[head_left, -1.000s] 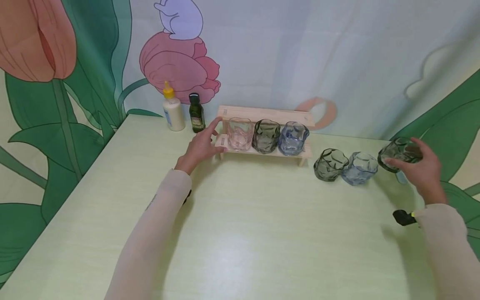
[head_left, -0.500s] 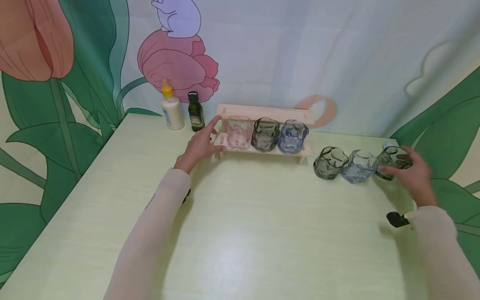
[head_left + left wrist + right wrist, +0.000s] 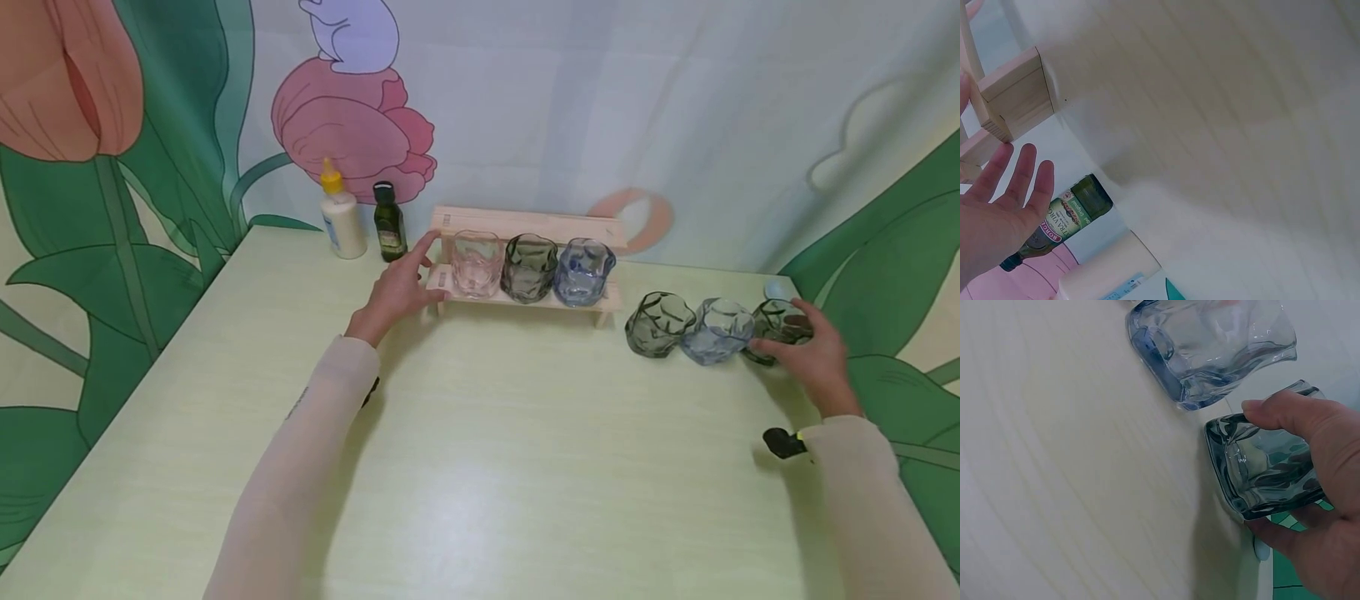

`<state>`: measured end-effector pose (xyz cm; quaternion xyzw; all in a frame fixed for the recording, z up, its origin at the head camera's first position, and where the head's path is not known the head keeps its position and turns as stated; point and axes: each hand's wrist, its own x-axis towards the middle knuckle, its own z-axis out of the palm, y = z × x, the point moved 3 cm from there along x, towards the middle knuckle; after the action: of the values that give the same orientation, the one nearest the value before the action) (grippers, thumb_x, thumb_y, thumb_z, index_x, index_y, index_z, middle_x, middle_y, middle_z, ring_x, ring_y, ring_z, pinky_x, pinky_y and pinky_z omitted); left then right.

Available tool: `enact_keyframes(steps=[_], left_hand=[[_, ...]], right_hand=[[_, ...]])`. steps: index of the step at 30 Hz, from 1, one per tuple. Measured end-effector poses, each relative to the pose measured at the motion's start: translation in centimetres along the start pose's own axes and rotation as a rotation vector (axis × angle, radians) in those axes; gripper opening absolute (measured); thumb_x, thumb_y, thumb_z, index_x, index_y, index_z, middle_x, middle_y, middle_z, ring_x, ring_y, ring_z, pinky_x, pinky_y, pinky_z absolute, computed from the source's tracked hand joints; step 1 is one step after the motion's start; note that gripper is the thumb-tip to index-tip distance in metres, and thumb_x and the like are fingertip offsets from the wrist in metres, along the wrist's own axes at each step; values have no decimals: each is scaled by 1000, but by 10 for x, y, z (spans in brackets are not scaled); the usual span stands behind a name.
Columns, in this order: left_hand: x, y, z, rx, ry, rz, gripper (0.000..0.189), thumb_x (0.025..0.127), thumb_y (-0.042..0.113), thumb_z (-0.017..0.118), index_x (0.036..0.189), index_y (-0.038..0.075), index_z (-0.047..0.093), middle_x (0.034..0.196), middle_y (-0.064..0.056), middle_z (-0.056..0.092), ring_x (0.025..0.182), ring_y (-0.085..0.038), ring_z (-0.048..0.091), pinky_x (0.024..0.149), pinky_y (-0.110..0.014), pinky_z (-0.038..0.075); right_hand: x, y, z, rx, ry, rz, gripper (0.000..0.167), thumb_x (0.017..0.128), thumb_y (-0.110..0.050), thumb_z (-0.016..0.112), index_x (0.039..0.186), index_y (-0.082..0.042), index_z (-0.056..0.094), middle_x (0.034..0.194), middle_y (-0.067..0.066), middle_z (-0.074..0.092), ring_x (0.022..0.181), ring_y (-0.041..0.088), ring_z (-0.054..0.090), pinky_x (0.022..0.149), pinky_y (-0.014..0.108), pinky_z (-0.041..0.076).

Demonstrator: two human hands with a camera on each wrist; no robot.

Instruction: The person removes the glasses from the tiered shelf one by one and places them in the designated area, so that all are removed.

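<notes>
At the right, my right hand [image 3: 819, 365] grips a dark grey-green faceted glass [image 3: 777, 322], thumb on the near side and fingers round the far side. In the right wrist view this glass [image 3: 1260, 469] stands close to the tabletop, beside a pale blue glass [image 3: 717, 332]. Another grey-green glass [image 3: 660, 325] is left of the blue one. My left hand [image 3: 392, 298] touches the left end of a small two-tier wooden rack [image 3: 525, 223], its fingers extended in the left wrist view. On the rack's lower shelf stand a pink glass [image 3: 477, 265], a grey-green glass [image 3: 529, 268] and a blue glass [image 3: 584, 272].
Behind my left hand stand a green oil bottle [image 3: 389, 223] and a white bottle [image 3: 343, 221] with a yellow nozzle. A small pale object [image 3: 780, 289] lies behind the held glass. A printed cloth [image 3: 510, 108] hangs behind the light tabletop [image 3: 525, 450].
My right hand has moved left and down with the grey-green glass, bringing it beside the pale blue glass. The left hand stays at the rack.
</notes>
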<state>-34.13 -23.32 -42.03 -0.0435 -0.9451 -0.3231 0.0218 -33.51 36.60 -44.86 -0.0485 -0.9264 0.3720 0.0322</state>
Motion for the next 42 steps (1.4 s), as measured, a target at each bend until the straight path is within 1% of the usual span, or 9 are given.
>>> enact_keyframes(steps=[2, 4, 7, 12, 19, 22, 26, 35, 42], left_hand=[[1, 0, 0, 1, 2, 2, 99, 84, 26, 82, 157, 39, 16, 135, -12, 58, 115, -34, 57, 89, -54, 50], [1, -1, -1, 1, 6, 4, 99, 84, 26, 82, 157, 40, 16, 135, -12, 58, 114, -34, 57, 89, -53, 50], [2, 0, 0, -3, 4, 7, 100, 84, 26, 82, 157, 40, 16, 135, -12, 58, 114, -34, 57, 89, -53, 50], [2, 2, 0, -10, -5, 8, 101, 84, 26, 82, 158, 40, 15, 135, -13, 58, 114, -34, 57, 89, -53, 50], [1, 3, -1, -5, -4, 10, 100, 84, 26, 82, 158, 39, 16, 136, -13, 58, 114, -34, 57, 89, -53, 50], [0, 3, -1, -1, -4, 17, 100, 84, 26, 82, 158, 38, 16, 136, -13, 58, 114, -35, 57, 88, -53, 50], [0, 2, -1, 4, 8, 16, 99, 84, 26, 82, 158, 38, 17, 135, -12, 59, 113, -34, 58, 86, -52, 50], [0, 1, -2, 4, 13, 19, 99, 84, 26, 82, 157, 39, 17, 136, -12, 58, 113, -34, 58, 87, -53, 50], [0, -2, 1, 11, 12, 25, 99, 84, 25, 81, 158, 37, 16, 135, -13, 59, 113, -35, 58, 87, -54, 50]], right_hand=[[1, 1, 0, 3, 4, 7, 96, 89, -40, 73, 162, -23, 12, 155, 29, 35, 134, 47, 38, 92, 46, 43], [2, 1, 0, 22, 5, 6, 96, 90, -39, 73, 162, -21, 12, 157, 29, 32, 136, 50, 35, 100, 56, 39], [3, 3, 1, 40, 15, 13, 96, 90, -37, 73, 162, -20, 12, 157, 29, 30, 138, 51, 33, 106, 63, 33], [1, 5, 1, 47, 16, 19, 95, 91, -35, 73, 162, -18, 12, 158, 30, 28, 140, 53, 29, 107, 67, 30], [-5, 3, -2, 69, -50, -20, 100, 91, -37, 72, 162, -24, 2, 160, 33, 20, 142, 56, 22, 104, 70, 30], [-8, 0, -5, 68, -61, -43, 102, 91, -35, 73, 162, -22, 1, 162, 32, 15, 144, 55, 18, 106, 71, 27], [-10, -9, -14, 77, -46, -69, 100, 91, -33, 74, 162, -22, 5, 163, 31, 11, 148, 52, 14, 110, 71, 22], [-9, -40, -35, 86, -29, -87, 94, 92, -38, 70, 159, -39, 4, 167, 21, 4, 153, 42, 10, 110, 71, 22], [-1, -74, -34, 98, -38, -115, 94, 91, -41, 71, 158, -44, 4, 168, 17, 4, 155, 38, 8, 112, 70, 21]])
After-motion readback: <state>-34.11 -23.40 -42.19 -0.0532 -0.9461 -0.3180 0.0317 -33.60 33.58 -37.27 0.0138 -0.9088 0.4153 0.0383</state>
